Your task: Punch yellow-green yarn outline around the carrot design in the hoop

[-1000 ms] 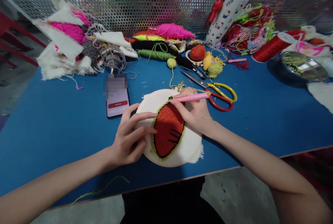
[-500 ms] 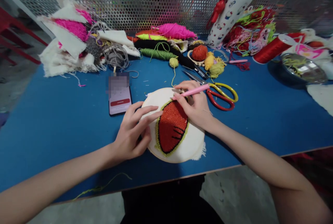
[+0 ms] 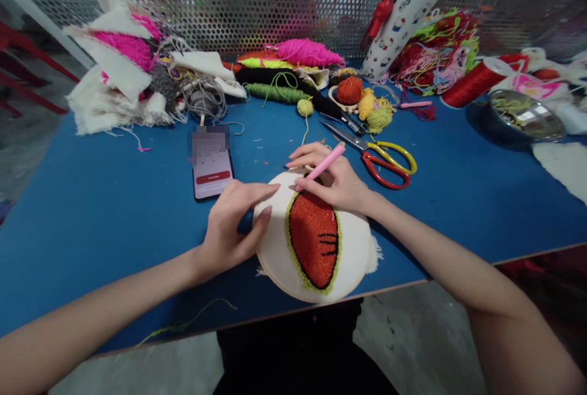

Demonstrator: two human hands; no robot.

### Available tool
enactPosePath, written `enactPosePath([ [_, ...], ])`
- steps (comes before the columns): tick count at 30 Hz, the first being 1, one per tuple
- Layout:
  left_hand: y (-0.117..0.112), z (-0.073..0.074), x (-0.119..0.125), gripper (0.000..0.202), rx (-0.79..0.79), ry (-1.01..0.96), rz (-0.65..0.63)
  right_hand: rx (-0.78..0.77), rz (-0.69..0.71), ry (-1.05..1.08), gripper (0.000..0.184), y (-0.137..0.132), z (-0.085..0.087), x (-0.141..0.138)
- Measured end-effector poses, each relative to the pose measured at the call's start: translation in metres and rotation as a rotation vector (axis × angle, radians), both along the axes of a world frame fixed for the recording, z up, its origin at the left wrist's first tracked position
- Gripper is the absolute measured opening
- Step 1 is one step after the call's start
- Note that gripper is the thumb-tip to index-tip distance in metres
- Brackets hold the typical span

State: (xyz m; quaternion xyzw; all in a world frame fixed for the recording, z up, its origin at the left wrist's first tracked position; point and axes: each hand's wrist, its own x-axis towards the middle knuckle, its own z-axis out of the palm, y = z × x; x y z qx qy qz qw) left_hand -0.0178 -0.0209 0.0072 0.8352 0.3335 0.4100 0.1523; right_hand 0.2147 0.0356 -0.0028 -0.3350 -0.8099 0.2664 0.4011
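Observation:
A round embroidery hoop [image 3: 270, 248] holds white cloth with a red, carrot-like shape [image 3: 312, 236] outlined in black and yellow-green yarn. Its lower edge reaches the table's front edge. In my right hand [image 3: 339, 178] is a pink punch needle [image 3: 326, 161], slanted, its lower end at the top of the red shape. My left hand [image 3: 236, 221] rests at the hoop's left side, thumb and index finger apart on the cloth; its other fingers are hidden. From a small yellow-green yarn ball [image 3: 304, 107], a strand runs toward the hoop.
Scissors [image 3: 387, 162] with red and yellow handles lie right of the hoop, a phone [image 3: 211, 169] to the left. Yarn skeins [image 3: 307, 52], cloth scraps [image 3: 119, 89], a tumbler [image 3: 398, 28], a red thread spool [image 3: 477, 83] and a metal bowl [image 3: 527, 115] line the back.
The hoop has turned counterclockwise and shifted toward me and right. My left fingers have drawn back from the red shape. The punch needle's tip has moved slightly left and nearer, and it stands steeper.

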Motion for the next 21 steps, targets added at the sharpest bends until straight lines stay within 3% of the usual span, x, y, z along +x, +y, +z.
enactPosePath([
  [5,0.003,-0.005,0.000,0.036,-0.087,0.112,-0.008,0.056,0.065,-0.012,0.027,-0.002,-0.002,-0.006],
  [15,0.004,-0.011,0.001,0.035,-0.141,-0.002,-0.062,0.072,0.116,-0.075,0.025,0.008,0.004,0.000],
  [21,0.008,-0.011,0.002,0.029,-0.117,-0.108,0.038,-0.046,0.136,-0.203,0.060,0.016,0.016,0.020],
])
